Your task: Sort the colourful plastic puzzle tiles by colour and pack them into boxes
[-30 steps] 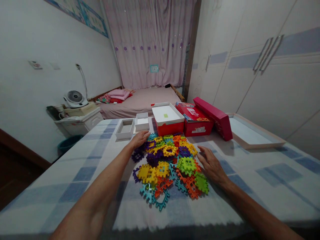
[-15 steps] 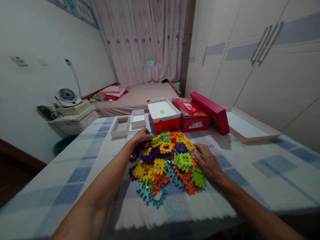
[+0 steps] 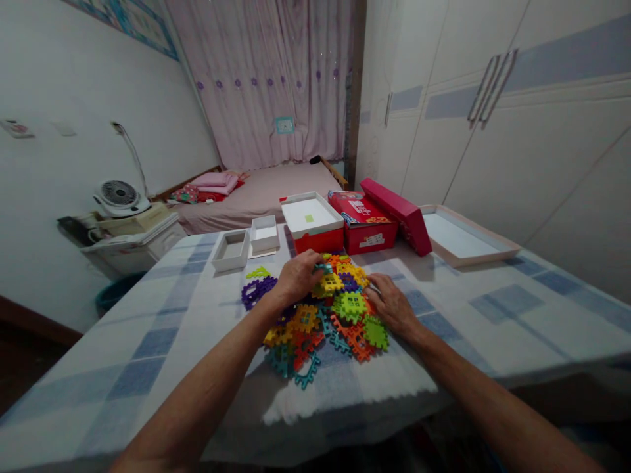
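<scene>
A heap of interlocking plastic building pieces (image 3: pixel 305 318) lies on the cloth in yellow, orange, green, purple and teal. Over the upper left of the heap is my left hand (image 3: pixel 297 276), its fingers bent down onto the pieces and apart; the palm side is hidden. My right hand (image 3: pixel 394 307) rests at the heap's right edge, fingers stretched out and touching the outer pieces. A lime green square piece (image 3: pixel 350 307) lies near those fingers. Purple pieces (image 3: pixel 257 291) and a flat light-green piece (image 3: pixel 259 272) lie left of my left hand.
Beyond the heap stand a small grey box (image 3: pixel 231 251), a small white box (image 3: pixel 265 232), a red box with white inside (image 3: pixel 313 217) and a closed red box (image 3: pixel 369 236). A long red lid (image 3: pixel 399 217) leans on it. A shallow tray (image 3: pixel 468 240) lies right. A checked cloth (image 3: pixel 493 309) covers the table.
My left hand has moved right, from the heap's left edge onto its top, uncovering a light-green piece. My right hand stays by the right edge. The camera view has shifted slightly.
</scene>
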`<state>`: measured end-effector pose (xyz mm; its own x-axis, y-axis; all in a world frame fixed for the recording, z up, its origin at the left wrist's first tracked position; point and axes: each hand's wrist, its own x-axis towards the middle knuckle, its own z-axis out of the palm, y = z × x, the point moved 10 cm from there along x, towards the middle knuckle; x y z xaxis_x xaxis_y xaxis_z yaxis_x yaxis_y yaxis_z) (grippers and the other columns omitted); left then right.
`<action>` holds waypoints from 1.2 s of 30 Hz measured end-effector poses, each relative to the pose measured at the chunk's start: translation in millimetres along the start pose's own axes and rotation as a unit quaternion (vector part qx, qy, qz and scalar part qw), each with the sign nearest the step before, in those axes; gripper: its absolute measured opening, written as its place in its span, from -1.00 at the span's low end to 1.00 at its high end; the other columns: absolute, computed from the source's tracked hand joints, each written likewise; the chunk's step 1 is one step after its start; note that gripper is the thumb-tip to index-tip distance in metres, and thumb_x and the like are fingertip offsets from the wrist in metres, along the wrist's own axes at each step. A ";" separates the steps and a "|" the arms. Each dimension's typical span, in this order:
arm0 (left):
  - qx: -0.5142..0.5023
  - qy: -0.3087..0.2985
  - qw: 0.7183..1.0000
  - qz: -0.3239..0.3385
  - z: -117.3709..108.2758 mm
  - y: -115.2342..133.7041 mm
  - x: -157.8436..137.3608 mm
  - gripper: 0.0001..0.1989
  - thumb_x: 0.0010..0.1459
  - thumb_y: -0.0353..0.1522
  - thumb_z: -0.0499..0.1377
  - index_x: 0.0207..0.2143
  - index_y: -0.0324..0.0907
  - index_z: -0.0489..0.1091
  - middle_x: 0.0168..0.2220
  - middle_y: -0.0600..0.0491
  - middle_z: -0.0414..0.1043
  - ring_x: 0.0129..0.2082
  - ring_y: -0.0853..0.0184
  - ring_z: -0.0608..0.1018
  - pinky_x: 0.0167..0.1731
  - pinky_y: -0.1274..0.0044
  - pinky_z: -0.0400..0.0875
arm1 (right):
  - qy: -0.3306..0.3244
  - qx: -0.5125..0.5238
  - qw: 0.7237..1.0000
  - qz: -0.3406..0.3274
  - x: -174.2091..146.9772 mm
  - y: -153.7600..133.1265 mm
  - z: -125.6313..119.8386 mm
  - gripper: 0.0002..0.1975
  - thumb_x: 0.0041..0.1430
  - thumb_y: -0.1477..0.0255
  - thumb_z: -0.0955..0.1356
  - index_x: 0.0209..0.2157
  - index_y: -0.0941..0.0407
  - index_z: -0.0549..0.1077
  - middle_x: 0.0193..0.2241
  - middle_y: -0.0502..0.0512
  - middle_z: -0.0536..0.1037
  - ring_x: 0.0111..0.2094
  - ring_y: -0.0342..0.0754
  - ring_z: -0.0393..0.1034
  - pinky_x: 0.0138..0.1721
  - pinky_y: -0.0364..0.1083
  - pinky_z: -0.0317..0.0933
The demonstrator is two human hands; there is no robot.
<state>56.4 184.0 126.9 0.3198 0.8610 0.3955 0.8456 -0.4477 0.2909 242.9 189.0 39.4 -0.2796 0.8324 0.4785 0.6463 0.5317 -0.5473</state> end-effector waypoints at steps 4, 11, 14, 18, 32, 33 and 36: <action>-0.005 -0.001 0.998 0.064 1.7 28.7 -18.4 -0.75 0.13 -0.27 0.12 -0.17 -0.16 0.44 -0.13 -0.04 0.46 -0.12 0.24 0.48 -0.08 0.42 0.37 | -0.001 -0.008 1.000 0.000 -0.1 0.1 0.0 -0.69 0.25 0.31 0.17 -0.06 0.12 0.35 -0.06 0.21 0.41 0.00 0.05 0.30 0.06 0.06 0.19; 0.036 0.156 0.968 -0.196 -41.5 -104.5 -66.0 -0.65 0.16 -0.21 0.05 -0.10 -0.19 0.41 0.04 -0.16 0.38 0.11 0.09 0.34 0.14 0.24 0.16 | -0.013 -0.021 1.000 0.007 -0.3 0.6 2.1 -0.68 0.25 0.32 0.16 -0.06 0.15 0.35 -0.06 0.23 0.42 -0.01 0.06 0.31 0.05 0.05 0.18; -0.006 0.073 0.958 -0.277 -20.7 -160.1 -81.5 -0.65 0.15 -0.20 0.03 -0.09 -0.15 0.40 0.07 -0.16 0.38 0.16 0.05 0.30 0.16 0.18 0.09 | -0.014 -0.021 1.000 0.010 -0.2 0.3 1.9 -0.69 0.25 0.33 0.16 -0.07 0.14 0.35 -0.07 0.21 0.43 -0.02 0.05 0.32 0.04 0.05 0.19; -0.051 0.030 0.958 -0.281 -1.2 -173.5 -79.7 -0.50 0.18 -0.15 -0.10 -0.02 -0.28 0.36 0.10 -0.22 0.36 0.14 0.07 0.34 0.14 0.24 0.14 | -0.016 -0.022 1.000 0.010 -0.1 -0.9 1.7 -0.69 0.25 0.32 0.16 -0.06 0.14 0.35 -0.08 0.21 0.44 -0.03 0.05 0.33 0.03 0.04 0.20; -0.165 -0.005 0.976 -0.146 4.4 -66.0 -40.0 -0.49 0.21 -0.04 -0.13 -0.19 -0.16 0.46 -0.17 0.03 0.53 -0.13 0.25 0.49 -0.04 0.47 0.31 | -0.029 -0.033 0.999 0.002 0.7 1.4 4.5 -0.67 0.27 0.29 0.15 -0.05 0.13 0.34 -0.05 0.21 0.43 -0.01 0.05 0.31 0.05 0.04 0.18; -0.178 0.021 0.973 -0.148 0.0 -65.7 -42.1 -0.49 0.21 -0.04 -0.12 -0.17 -0.17 0.46 -0.15 0.03 0.52 -0.11 0.25 0.49 -0.03 0.47 0.30 | -0.028 -0.031 0.999 0.003 0.5 1.1 4.0 -0.67 0.26 0.29 0.15 -0.04 0.13 0.35 -0.05 0.21 0.43 -0.01 0.05 0.31 0.05 0.04 0.18; -0.228 0.148 0.944 -0.186 -17.7 -85.6 -57.4 -0.49 0.19 -0.05 -0.09 -0.18 -0.21 0.46 -0.16 -0.02 0.53 -0.11 0.26 0.50 -0.02 0.46 0.32 | -0.025 -0.023 0.999 0.007 0.0 -1.2 1.6 -0.66 0.26 0.29 0.15 -0.04 0.13 0.34 -0.05 0.22 0.42 -0.01 0.05 0.31 0.05 0.05 0.17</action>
<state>-41.9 168.7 94.8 -0.1537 0.9038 0.3995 0.5814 -0.2442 0.7761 241.0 188.5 39.0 -0.3045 0.8475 0.4347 0.6829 0.5124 -0.5207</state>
